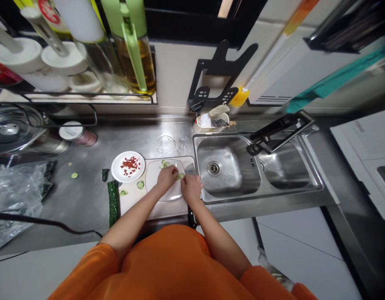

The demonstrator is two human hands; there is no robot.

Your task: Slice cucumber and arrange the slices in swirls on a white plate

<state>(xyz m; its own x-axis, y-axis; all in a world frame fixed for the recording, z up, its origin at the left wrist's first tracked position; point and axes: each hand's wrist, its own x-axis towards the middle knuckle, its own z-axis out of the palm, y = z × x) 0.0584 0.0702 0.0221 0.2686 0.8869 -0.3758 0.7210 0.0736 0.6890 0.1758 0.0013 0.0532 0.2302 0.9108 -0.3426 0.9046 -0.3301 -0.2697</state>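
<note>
A clear-looking plate [153,179] with a thin dark rim lies on the pale cutting board [130,204]. Over its right half, my left hand [167,179] is closed in a pinch, its fingertips beside some thin green cucumber slices [180,176]. On the other side of those slices is my right hand [191,188], its fingers also drawn together. What either pinch holds is too small to make out. More cucumber slices [164,164] lie at the plate's far edge. A knife blade [190,168] rests on the board's right side, partly behind my right hand.
Left of the plate stands a white dish [117,168] with red bits. A cut cucumber [113,202] and its end piece [105,174] lie beside the board. The double sink [230,166] adjoins on the right, with a black faucet [267,131]. Plastic bags [17,196] cover the left counter.
</note>
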